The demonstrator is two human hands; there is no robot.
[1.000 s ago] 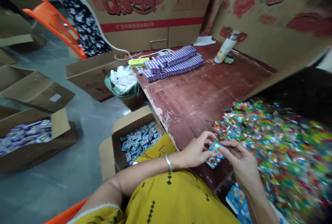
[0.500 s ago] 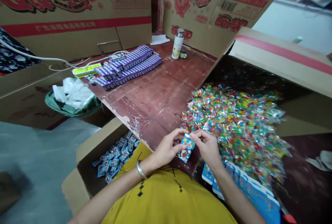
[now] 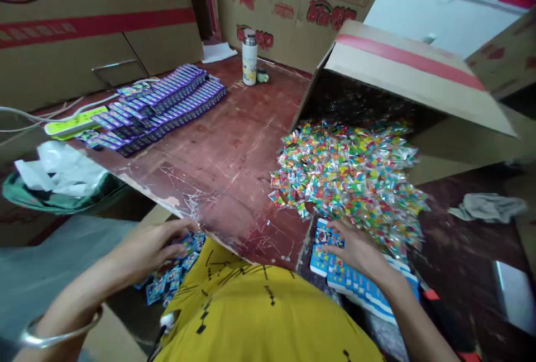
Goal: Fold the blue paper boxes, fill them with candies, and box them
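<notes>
Blue packs [image 3: 355, 288] overlap, likely for easy picking, under the right hand [image 3: 359, 247], fingers parted, grip unclear; left hand [image 3: 146, 250] half-open, seemingly empty.

Is a worn red-brown table [image 3: 247, 144], scratched and chipped along the near left edge. Carries long, stacked rows of purple packets [image 3: 163, 106] at left, with a yellow-green power strip [image 3: 75, 123] just beside. Holds white paper [image 3: 218, 53], a pale flask [image 3: 249, 65] and a small cup [image 3: 262, 76] on the far side. Bears at right a heap of clear candy bags [image 3: 343, 175] before an open cardboard box [image 3: 412, 74] and, nearer, overlapping blue cards [image 3: 355, 286].
</notes>
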